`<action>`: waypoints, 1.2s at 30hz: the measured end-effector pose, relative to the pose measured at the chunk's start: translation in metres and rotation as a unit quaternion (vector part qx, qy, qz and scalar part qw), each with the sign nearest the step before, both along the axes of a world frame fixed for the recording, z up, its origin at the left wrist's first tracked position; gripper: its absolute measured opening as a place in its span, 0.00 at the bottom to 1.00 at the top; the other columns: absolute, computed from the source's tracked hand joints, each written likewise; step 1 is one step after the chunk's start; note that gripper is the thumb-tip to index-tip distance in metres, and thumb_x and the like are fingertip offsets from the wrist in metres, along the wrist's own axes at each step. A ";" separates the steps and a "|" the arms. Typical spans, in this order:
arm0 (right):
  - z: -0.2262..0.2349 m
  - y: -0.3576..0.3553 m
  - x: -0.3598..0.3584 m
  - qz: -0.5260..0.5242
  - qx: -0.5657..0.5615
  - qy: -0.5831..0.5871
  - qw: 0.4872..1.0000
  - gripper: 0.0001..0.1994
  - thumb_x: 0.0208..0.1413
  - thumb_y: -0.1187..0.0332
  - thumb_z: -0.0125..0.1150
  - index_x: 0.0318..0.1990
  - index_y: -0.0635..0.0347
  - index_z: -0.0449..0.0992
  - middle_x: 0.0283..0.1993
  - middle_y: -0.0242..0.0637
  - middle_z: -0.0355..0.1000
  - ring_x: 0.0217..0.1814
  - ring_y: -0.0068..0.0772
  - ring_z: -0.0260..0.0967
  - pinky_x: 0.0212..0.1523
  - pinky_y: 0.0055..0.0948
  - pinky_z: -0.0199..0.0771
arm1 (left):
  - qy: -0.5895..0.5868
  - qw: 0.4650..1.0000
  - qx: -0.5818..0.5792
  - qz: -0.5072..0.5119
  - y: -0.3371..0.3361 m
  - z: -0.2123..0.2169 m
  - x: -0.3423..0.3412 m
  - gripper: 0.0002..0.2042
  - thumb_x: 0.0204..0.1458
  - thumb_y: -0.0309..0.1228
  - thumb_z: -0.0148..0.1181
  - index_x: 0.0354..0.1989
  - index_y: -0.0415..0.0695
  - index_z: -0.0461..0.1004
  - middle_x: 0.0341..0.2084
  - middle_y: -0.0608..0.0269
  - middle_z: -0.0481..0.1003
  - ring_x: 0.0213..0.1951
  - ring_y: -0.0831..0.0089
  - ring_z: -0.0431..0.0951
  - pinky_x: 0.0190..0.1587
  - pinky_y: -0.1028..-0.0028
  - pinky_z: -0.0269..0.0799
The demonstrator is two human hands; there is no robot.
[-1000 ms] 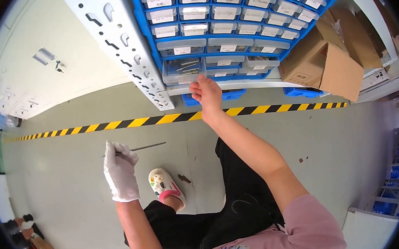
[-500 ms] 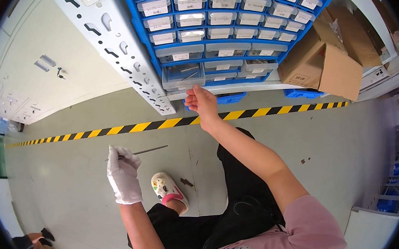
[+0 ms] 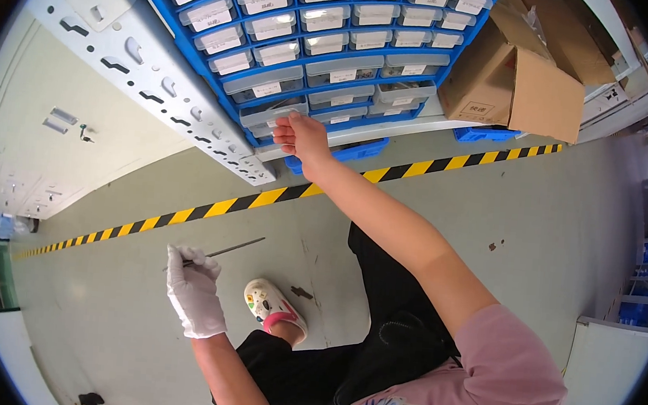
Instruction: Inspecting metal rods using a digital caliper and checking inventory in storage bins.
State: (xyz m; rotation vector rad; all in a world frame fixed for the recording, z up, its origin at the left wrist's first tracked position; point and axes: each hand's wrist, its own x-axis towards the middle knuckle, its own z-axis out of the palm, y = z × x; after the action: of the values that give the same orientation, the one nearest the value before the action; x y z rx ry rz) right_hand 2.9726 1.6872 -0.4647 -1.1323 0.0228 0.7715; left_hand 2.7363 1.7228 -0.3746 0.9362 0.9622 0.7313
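Note:
A white glove covers my left hand [image 3: 194, 299], which is closed around a thin dark metal rod [image 3: 238, 246] at the left, above the floor. The rod's longer end sticks out to the right. My bare right hand [image 3: 304, 141] is up at the lower left of a blue drawer cabinet [image 3: 234, 89]. Its curled fingers are at the front of a clear plastic drawer [image 3: 261, 115] in the bottom row, touching its upper edge. That drawer stands slightly out, and the hand covers part of its front. What lies inside it is hard to make out.
A white perforated metal post [image 3: 158, 83] rises left of the cabinet. An opened cardboard box [image 3: 478, 85] is to its right, with blue bins [image 3: 358, 150] below. Black-and-yellow tape [image 3: 263, 198] crosses the floor. My foot in a white clog [image 3: 267, 302] is below.
The clear drawer has slid inward, with my right hand following at its front. My left hand still holds the rod, slightly lower in the picture. The view has shifted a little.

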 end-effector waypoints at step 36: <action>-0.052 -0.061 0.065 -0.121 -0.085 0.023 0.989 0.07 0.48 0.62 0.54 0.31 0.54 0.70 0.27 0.27 0.70 0.26 0.18 0.64 0.26 0.20 0.63 | 0.018 1.000 -0.003 0.005 -0.011 0.005 0.004 0.12 0.54 0.40 0.44 0.22 0.47 0.63 0.19 0.68 0.63 0.23 0.77 0.63 0.29 0.78 0.59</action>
State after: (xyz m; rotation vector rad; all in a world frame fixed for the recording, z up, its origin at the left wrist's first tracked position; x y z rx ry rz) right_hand 3.0380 1.6258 -0.5163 -1.2466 0.2653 0.5855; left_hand 2.7398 1.7121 -0.3701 0.9421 1.0022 0.7216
